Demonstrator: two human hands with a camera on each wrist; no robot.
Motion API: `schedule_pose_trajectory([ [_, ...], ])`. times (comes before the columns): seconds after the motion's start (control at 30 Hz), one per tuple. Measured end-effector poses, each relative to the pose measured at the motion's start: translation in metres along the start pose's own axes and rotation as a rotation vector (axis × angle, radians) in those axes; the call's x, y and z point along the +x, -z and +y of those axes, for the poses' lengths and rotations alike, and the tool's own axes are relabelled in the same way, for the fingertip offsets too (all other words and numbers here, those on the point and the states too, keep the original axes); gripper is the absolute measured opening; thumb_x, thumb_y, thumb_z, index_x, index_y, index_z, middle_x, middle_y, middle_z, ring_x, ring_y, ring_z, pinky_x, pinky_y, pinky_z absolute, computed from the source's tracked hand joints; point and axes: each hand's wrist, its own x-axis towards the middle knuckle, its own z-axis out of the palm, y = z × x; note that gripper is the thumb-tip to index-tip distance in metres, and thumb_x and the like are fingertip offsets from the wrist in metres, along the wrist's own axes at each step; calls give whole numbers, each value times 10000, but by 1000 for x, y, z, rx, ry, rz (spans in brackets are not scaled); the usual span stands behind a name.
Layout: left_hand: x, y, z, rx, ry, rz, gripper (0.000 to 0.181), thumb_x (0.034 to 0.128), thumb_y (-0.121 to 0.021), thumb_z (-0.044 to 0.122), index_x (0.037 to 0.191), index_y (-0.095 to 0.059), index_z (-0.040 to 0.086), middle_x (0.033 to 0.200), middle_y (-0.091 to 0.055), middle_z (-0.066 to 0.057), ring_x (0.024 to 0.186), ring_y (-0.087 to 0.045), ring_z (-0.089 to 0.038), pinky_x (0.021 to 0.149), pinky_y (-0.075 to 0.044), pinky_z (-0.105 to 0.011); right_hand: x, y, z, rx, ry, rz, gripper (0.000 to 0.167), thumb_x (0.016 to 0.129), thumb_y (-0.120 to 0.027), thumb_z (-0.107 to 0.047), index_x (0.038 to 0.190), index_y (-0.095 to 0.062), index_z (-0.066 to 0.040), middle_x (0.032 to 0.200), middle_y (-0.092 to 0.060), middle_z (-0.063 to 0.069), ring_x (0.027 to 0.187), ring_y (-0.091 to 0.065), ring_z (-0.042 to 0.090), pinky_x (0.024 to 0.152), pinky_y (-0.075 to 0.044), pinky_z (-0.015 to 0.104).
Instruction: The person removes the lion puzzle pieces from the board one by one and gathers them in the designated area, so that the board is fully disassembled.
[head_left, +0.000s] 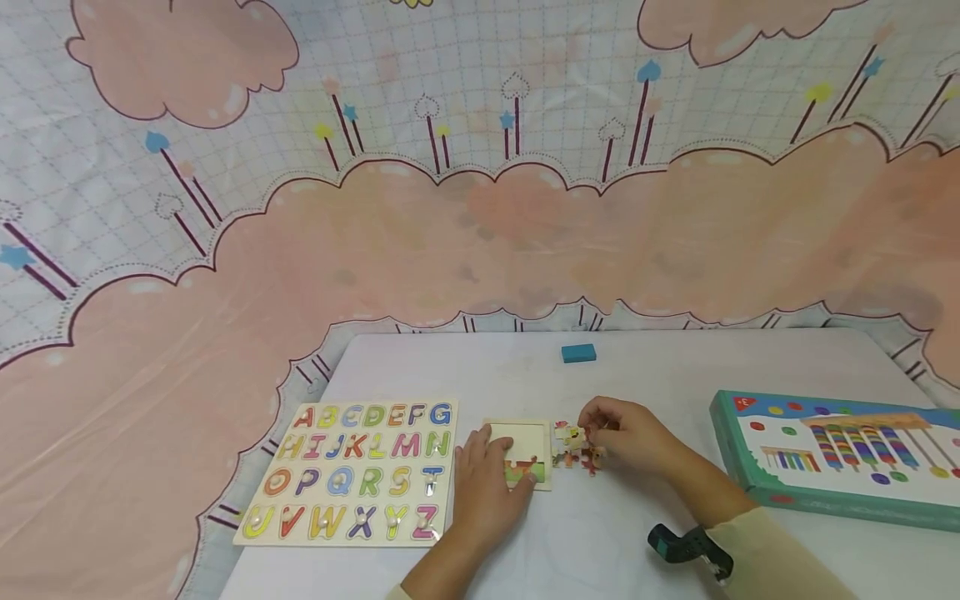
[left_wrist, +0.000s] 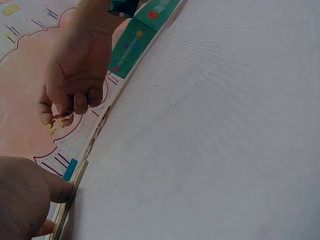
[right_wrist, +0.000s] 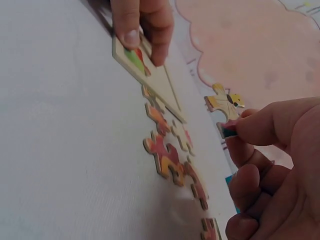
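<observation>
A small square wooden puzzle tray (head_left: 531, 429) lies on the table, with green and red picture pieces along its near side. My left hand (head_left: 487, 477) rests on it, thumb and a finger pressing down on top. To its right, several loose jigsaw pieces (right_wrist: 165, 157) lie flat in a cluster. My right hand (head_left: 628, 433) is above that cluster. Between thumb and forefinger it pinches a jigsaw piece (right_wrist: 222, 107) with yellow, pink and dark teal colouring, held up off the table. In the left wrist view the same piece (left_wrist: 57, 124) shows under the right fingertips.
An alphabet puzzle board (head_left: 360, 473) with knobbed letters lies to the left. A blue block (head_left: 578, 353) sits toward the back. On the right is a large green-edged toy box (head_left: 840, 458). A dark band (head_left: 688, 550) circles the right wrist. A patterned cloth (head_left: 480, 242) hangs behind.
</observation>
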Motion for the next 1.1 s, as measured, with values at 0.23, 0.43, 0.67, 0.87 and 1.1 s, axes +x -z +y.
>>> schedule_pose_trajectory([
  [0.23,1,-2,-2,7,-6,1,577,917,-813,303,1393,-612,45,1675,-361,-218,1585,-254,-430,1295,-91,-628,-12,11,10,27,-36,17,110,995,-693,-47,1056,-729,-130,923,-624,40,912,-565,242,704,-525,293],
  [0.43,0,-2,-1,7,-9,5,582,915,-814,309,1392,-614,43,1676,-361,-217,1584,-256,-427,1294,-91,-631,-24,16,18,-4,-77,45,107,988,-715,-60,1074,-732,-121,915,-613,36,909,-562,231,675,-517,271],
  [0.67,1,-2,-1,4,-3,6,580,910,-816,299,1387,-618,34,1670,-369,-223,1581,-265,-428,1295,-95,-630,-33,18,30,-110,-30,91,111,961,-719,-51,1037,-738,-130,893,-652,-15,868,-571,199,699,-511,256],
  [0.87,0,-3,0,3,0,2,580,912,-814,302,1387,-617,35,1673,-366,-223,1584,-260,-431,1295,-94,-631,-37,15,38,-177,-17,138,114,947,-727,-49,994,-724,-152,840,-644,-46,808,-575,171,685,-498,258],
  [1.1,-1,-2,0,5,-2,1,571,922,-800,305,1394,-615,42,1673,-366,-225,1585,-252,-444,1296,-85,-629,-39,11,41,-271,-9,191,128,926,-747,-69,971,-716,-185,825,-637,-77,805,-567,145,698,-488,279],
])
